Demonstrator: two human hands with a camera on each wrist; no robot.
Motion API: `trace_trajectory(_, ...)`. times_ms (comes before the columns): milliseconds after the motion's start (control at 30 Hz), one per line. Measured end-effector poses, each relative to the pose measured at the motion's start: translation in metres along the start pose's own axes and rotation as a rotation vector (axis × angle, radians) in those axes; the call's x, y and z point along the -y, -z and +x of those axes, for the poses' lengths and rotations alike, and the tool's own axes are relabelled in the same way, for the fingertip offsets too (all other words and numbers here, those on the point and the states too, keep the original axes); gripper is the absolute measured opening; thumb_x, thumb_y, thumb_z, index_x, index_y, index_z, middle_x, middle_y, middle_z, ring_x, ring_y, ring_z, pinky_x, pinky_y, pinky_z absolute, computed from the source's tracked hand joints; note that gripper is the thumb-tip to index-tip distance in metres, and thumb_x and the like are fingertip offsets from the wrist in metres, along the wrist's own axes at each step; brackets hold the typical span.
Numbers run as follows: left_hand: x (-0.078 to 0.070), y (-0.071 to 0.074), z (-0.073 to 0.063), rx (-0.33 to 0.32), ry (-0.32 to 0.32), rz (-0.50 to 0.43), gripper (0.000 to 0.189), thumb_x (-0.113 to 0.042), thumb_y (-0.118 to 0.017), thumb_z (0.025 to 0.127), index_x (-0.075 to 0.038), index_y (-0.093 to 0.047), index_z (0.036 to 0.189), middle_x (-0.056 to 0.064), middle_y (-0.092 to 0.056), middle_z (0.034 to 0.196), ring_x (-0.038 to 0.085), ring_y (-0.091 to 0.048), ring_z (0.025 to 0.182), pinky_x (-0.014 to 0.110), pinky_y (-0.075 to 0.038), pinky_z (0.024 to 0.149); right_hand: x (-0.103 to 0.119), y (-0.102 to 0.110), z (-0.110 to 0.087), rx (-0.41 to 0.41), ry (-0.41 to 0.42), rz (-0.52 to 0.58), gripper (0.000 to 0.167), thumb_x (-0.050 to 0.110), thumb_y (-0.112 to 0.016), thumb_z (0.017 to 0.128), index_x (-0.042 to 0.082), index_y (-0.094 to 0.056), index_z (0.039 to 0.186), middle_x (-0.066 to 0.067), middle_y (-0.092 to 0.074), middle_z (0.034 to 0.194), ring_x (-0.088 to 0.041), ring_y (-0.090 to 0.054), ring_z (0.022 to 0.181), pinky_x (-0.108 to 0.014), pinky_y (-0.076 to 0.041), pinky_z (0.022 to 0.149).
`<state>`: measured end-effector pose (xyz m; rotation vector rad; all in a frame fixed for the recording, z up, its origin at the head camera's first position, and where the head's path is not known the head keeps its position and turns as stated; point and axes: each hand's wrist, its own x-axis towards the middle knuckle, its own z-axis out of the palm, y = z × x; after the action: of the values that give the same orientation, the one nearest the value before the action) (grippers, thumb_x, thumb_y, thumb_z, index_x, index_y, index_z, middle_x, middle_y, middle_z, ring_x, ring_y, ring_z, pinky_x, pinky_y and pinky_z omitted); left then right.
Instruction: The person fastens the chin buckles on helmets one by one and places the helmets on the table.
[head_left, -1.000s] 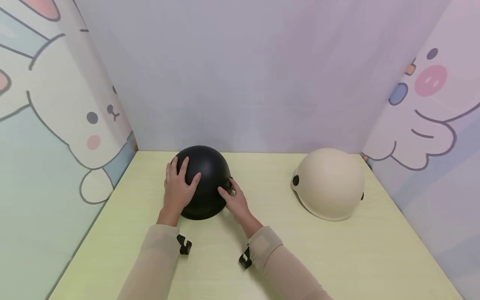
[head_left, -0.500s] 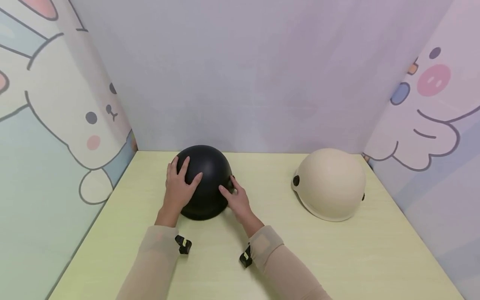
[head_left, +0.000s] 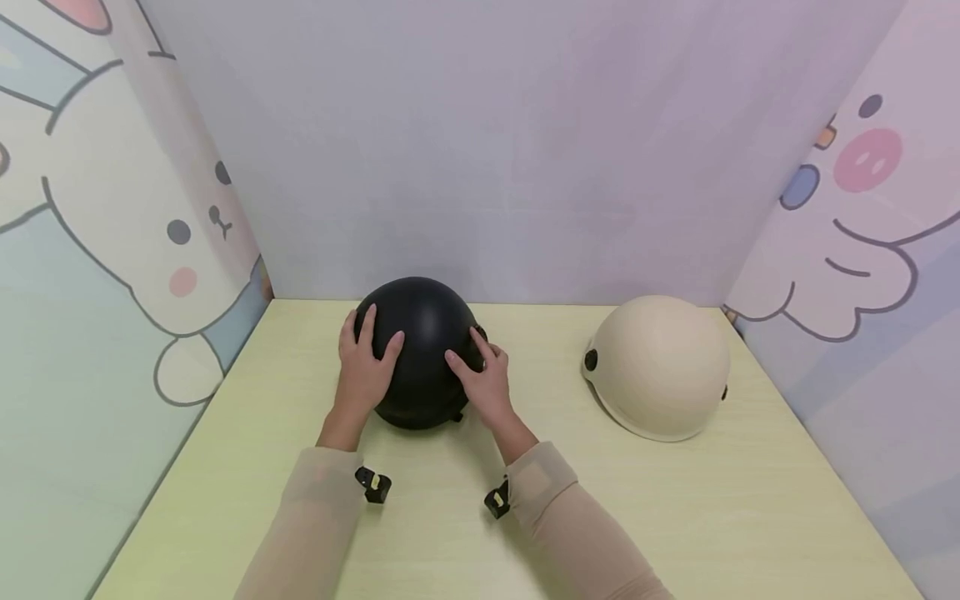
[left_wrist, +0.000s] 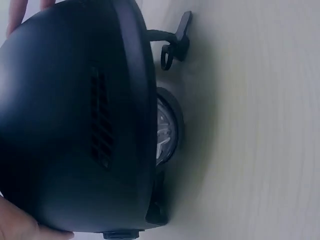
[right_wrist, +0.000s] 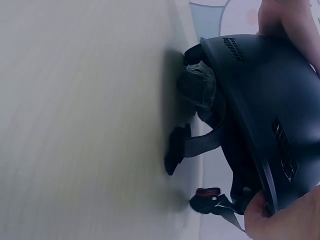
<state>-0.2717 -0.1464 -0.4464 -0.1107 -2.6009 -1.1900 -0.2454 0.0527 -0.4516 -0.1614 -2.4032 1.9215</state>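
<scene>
A glossy black helmet is gripped between both hands, dome up, near the back of the table. My left hand spreads its fingers and thumb round the left side. On the right side, my right hand holds the edge, thumb over the shell; the right wrist view shows fingers at the rim. Dark straps with a buckle dangle below that rim, the helmet tilted with a gap over the tabletop. Through the left wrist view appear a slotted vent and a clear-covered round part under the rim.
A cream helmet with black side fittings rests on the right of the pale yellow table. A grey-lilac curtain stands behind, and cartoon-printed panels flank both sides.
The black helmet has shifted right and slightly away from me, turning a little, both hands moving along with it. A bit of strap now shows below its right edge. The cream helmet stays put.
</scene>
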Motion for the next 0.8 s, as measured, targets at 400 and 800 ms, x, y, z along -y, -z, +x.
trace_trajectory(400,-0.016,-0.006,-0.005,0.01,0.071,-0.118,0.075,-0.059,-0.043,0.098,-0.022,-0.017,0.158,0.014,-0.004,0.159,0.041,-0.015,0.141,0.063,-0.024,0.104,0.018,0.015,-0.003,-0.045,0.109,-0.121,0.071,0.049,-0.067,0.089,0.027,-0.04,0.151,-0.018,-0.013,0.154,-0.042,-0.03,0.134,-0.057,-0.032,0.103)
trace_trajectory(800,-0.026,-0.012,-0.012,0.032,0.105,-0.198,0.076,-0.059,-0.04,0.099,-0.02,-0.013,0.158,0.017,-0.006,0.157,0.044,-0.021,0.138,0.061,-0.025,0.105,0.037,0.03,-0.001,-0.058,0.165,-0.213,0.07,0.046,-0.07,0.088,0.025,-0.043,0.149,-0.016,-0.013,0.153,-0.042,-0.037,0.129,-0.056,-0.036,0.101)
